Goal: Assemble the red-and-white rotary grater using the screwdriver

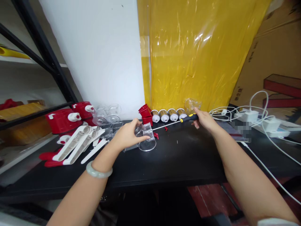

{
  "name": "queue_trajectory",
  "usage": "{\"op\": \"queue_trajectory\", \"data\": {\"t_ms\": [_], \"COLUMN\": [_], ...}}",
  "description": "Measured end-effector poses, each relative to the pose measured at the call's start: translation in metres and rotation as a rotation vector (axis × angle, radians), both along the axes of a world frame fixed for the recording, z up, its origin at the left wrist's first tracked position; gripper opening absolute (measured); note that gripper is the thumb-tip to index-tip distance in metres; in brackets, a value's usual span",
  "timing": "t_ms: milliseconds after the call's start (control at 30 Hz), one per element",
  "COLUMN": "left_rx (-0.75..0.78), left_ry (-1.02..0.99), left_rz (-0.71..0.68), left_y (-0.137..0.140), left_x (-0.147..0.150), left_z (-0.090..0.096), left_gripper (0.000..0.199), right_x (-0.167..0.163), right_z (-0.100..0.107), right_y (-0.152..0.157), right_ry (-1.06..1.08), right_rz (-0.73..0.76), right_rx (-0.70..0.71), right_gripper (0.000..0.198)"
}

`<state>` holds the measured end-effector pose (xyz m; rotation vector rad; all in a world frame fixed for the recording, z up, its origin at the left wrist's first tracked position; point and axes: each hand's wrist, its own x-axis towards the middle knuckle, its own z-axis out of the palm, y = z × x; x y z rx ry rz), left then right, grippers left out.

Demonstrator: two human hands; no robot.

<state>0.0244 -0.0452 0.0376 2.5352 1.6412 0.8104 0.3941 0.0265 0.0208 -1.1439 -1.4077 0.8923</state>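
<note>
My left hand curves its thumb and fingers around a clear plastic cup-like part lying on its side on the black table. In my right hand is a long screwdriver with a black and yellow handle. Its thin shaft points left, and the tip meets the narrow end of the clear part; whether it is inside cannot be made out. Small red pieces lie beside the clear part. Just behind are red plastic hoppers and several metal grater drums with white ends.
White crank handles with red grips and red housings crowd the left, near more clear parts. Another clear part stands behind my right hand. White cables and chargers spread at right. A yellow-wrapped panel rises behind.
</note>
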Motion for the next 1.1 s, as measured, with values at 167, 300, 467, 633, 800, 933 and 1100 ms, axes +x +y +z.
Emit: {"op": "queue_trajectory", "data": {"t_ms": [167,300,467,633,800,933,1100], "left_rx": [0.008,0.004,0.004,0.006,0.007,0.007,0.008], "left_ry": [-0.003,-0.007,0.007,0.010,0.008,0.010,0.002], "left_rz": [0.001,0.004,0.007,0.010,0.003,0.000,-0.003], "left_y": [0.000,0.000,-0.001,0.000,0.000,0.000,0.001], "left_x": [0.000,0.000,0.001,0.000,0.000,0.001,0.000], "left_z": [0.000,0.000,0.000,0.000,0.000,0.000,-0.001], "left_gripper": [0.070,0.070,0.071,0.069,0.069,0.069,0.069], "right_x": [-0.011,-0.010,0.000,-0.007,-0.011,-0.003,-0.002], "right_z": [0.005,0.004,-0.002,-0.002,0.001,0.000,0.000], "right_y": [-0.003,-0.007,-0.001,0.010,0.000,-0.004,0.003], "right_ry": [0.369,0.295,-0.065,0.205,0.356,0.124,0.136], "right_rz": [0.178,0.151,-0.138,-0.065,0.141,0.032,0.040], "right_rx": [0.107,0.165,0.088,-0.033,0.130,0.194,0.110], "right_gripper": [0.021,0.026,0.055,0.025,0.031,0.038,0.035]}}
